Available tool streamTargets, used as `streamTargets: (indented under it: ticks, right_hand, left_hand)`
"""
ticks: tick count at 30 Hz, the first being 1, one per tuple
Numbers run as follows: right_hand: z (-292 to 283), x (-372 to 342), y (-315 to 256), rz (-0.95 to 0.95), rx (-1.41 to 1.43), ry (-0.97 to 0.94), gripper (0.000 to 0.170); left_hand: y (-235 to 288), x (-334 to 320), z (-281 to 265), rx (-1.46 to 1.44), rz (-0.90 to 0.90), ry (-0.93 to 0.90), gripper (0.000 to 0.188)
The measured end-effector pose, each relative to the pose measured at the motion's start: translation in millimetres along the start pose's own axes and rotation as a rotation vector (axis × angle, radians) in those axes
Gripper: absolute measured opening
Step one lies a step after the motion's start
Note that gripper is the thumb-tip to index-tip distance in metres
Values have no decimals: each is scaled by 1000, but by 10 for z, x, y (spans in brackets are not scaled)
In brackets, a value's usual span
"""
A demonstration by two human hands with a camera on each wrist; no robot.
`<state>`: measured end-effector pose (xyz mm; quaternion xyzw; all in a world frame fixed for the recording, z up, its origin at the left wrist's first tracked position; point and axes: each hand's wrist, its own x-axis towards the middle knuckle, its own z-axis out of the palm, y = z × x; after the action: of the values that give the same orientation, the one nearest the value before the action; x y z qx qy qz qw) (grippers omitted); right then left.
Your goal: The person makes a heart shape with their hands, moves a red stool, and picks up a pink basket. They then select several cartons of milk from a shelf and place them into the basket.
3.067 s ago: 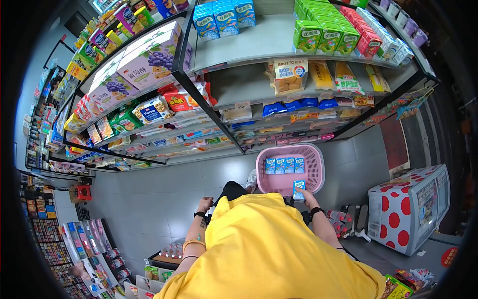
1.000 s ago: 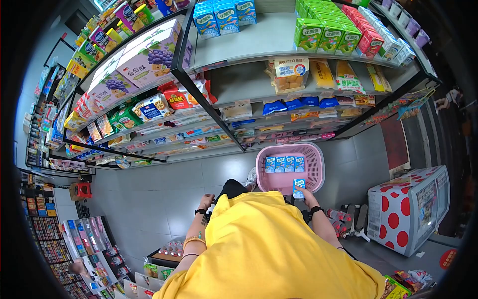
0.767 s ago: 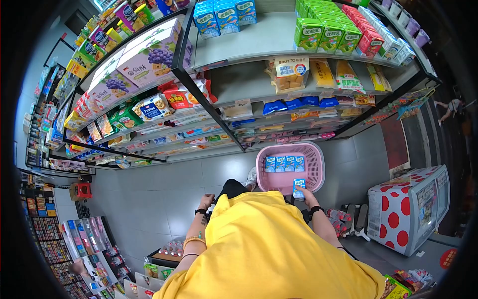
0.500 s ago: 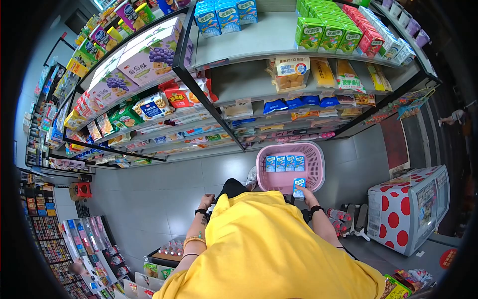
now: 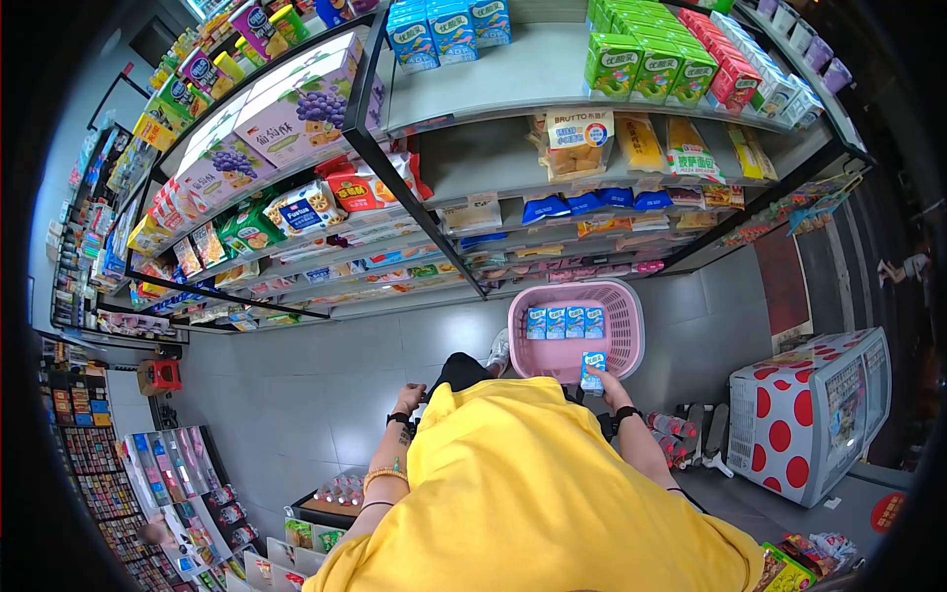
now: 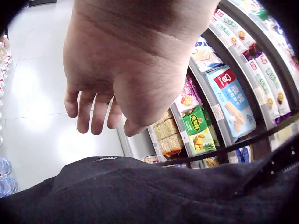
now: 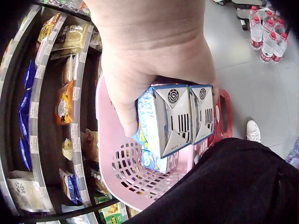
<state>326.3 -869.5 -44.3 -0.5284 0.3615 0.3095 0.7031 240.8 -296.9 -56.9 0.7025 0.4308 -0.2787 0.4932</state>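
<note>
My right hand (image 5: 609, 387) (image 7: 156, 60) grips two blue-and-white drink cartons (image 7: 175, 122) side by side; in the head view a blue carton (image 5: 593, 369) shows at the near edge of the pink basket (image 5: 632, 345) (image 7: 106, 154). Inside that basket several blue cartons (image 5: 565, 324) stand in a row along the far side. In the right wrist view one carton (image 7: 154, 161) shows below the held pair. My left hand (image 5: 409, 399) (image 6: 126, 74) hangs beside my dark-clothed leg, its fingers loosely bent and holding nothing.
The upper shelf (image 5: 533, 74) bears blue cartons (image 5: 434, 37) at left and green cartons (image 5: 646, 69) at right. Packaged bread (image 5: 577, 143) lies below. A red-dotted freezer (image 5: 804, 419) stands at right, bottles (image 5: 671, 434) near it. Grey floor (image 5: 286, 395) lies at left.
The right hand and its carton have risen very slightly in the head view. The left hand stays by the leg. At far right, a person's visible limbs have shifted.
</note>
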Motion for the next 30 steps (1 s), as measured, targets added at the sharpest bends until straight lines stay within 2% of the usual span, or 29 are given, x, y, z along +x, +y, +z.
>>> streamTargets:
  ticks: [7, 20, 30]
  right_hand:
    - [-28, 57, 48, 2, 8, 28, 33]
    - [-104, 206, 133, 10, -14, -5, 34]
    - [-36, 55, 38, 13, 29, -18, 35]
  left_hand:
    - [-25, 53, 19, 17, 7, -4, 43]
    - [-28, 30, 12, 52, 4, -15, 45]
    - [-45, 68, -2, 93, 14, -15, 48]
